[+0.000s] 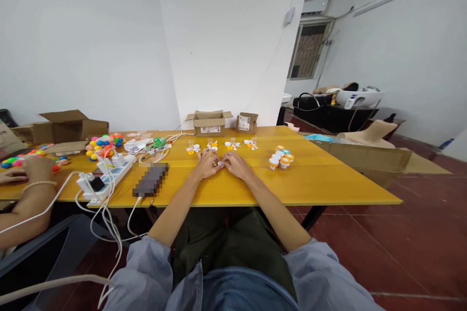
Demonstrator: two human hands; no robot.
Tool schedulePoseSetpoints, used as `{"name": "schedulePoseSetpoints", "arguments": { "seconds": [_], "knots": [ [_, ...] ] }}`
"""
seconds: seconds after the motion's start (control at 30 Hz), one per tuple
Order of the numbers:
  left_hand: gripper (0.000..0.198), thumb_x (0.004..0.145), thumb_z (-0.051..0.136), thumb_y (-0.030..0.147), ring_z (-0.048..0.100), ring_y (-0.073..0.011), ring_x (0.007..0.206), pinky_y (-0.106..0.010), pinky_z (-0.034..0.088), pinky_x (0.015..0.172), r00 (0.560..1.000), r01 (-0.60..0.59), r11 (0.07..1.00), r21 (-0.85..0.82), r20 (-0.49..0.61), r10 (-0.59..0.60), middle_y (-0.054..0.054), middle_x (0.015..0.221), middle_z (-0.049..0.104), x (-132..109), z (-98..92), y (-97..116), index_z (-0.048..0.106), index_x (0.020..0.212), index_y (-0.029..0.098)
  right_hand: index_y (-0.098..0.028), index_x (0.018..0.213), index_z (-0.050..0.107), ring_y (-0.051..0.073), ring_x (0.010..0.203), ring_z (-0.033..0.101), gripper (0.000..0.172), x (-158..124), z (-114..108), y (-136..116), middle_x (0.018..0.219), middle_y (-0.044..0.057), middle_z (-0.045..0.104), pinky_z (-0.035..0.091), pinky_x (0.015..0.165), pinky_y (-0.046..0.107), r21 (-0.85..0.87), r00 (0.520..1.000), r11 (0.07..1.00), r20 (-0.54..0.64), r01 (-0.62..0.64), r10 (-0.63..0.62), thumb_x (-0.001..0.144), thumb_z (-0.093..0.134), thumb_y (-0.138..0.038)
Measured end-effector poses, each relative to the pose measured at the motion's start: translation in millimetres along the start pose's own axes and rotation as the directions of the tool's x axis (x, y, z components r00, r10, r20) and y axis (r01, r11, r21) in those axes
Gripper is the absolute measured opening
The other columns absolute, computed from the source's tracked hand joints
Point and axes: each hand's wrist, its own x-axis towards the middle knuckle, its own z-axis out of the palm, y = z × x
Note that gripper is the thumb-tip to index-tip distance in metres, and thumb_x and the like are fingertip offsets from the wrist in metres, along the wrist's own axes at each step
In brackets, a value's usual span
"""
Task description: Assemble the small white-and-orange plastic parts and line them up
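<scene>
Both my hands rest together on the yellow table, fingertips meeting. My left hand and my right hand pinch a small pale object between them; it is too small to name. Just beyond my fingers lie rows of small white and orange parts and tiny clear cups. To the right of my right hand stands a cluster of small white jars with orange and blue lids.
Two open cardboard boxes stand at the table's far edge. A power strip with chargers and cables and a dark phone lie to my left. Coloured balls sit further left, where another person's hand rests.
</scene>
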Motion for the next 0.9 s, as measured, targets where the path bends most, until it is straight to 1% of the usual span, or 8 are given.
{"name": "schedulePoseSetpoints", "arguments": {
  "seconds": [0.23,0.4,0.53,0.77,0.9],
  "knots": [
    [0.019,0.088,0.066,0.043,0.046,-0.0289,0.115,-0.047,0.038,0.099,1.000,0.000,1.000,0.003,-0.015,0.001,-0.007,0.115,0.062,0.3,0.7,-0.8,0.075,0.088,0.026,-0.022,0.084,0.065,0.019,0.095,0.062,0.013,-1.7,3.8,4.2,0.096,0.005,0.067,0.048,0.086,0.030,-0.068,0.997,0.995,-0.020,0.068,-0.069,0.089,0.059,-0.012],
    [0.019,0.089,0.064,0.041,0.046,-0.0290,0.116,-0.047,0.037,0.100,1.000,0.007,1.000,0.005,-0.006,-0.007,-0.006,0.117,0.062,0.2,-0.6,1.4,0.075,0.087,0.026,-0.022,0.086,0.064,0.019,0.094,0.061,0.016,-2.3,3.3,5.3,0.095,0.005,0.066,0.048,0.087,0.031,-0.101,0.993,0.988,-0.002,0.117,-0.118,0.090,0.054,-0.010],
    [0.019,0.088,0.064,0.042,0.045,-0.0292,0.117,-0.047,0.037,0.101,1.000,0.018,1.000,0.006,0.004,-0.018,-0.006,0.117,0.062,0.3,-1.9,2.9,0.075,0.087,0.026,-0.022,0.086,0.064,0.018,0.095,0.061,0.016,-2.9,0.7,2.0,0.096,0.005,0.066,0.048,0.085,0.030,-0.117,0.995,0.988,0.014,0.097,-0.096,0.091,0.054,-0.011],
    [0.020,0.089,0.063,0.042,0.044,-0.0295,0.118,-0.048,0.036,0.102,0.999,0.022,1.000,0.001,0.024,-0.022,-0.007,0.120,0.061,0.5,-1.6,1.7,0.074,0.088,0.025,-0.022,0.088,0.063,0.018,0.094,0.062,0.011,-3.5,-0.5,-2.1,0.099,0.005,0.065,0.047,0.082,0.029,-0.085,1.000,0.996,0.022,-0.008,0.010,0.092,0.057,-0.014],
    [0.020,0.089,0.063,0.042,0.044,-0.0299,0.118,-0.048,0.036,0.101,1.000,0.016,1.000,-0.007,0.021,-0.016,-0.006,0.120,0.061,0.3,-0.8,-0.1,0.074,0.088,0.026,-0.023,0.088,0.064,0.019,0.094,0.061,0.012,-3.7,2.4,1.6,0.098,0.005,0.065,0.047,0.083,0.030,-0.064,1.000,0.998,0.016,0.018,-0.017,0.091,0.057,-0.014]
  ]
}}
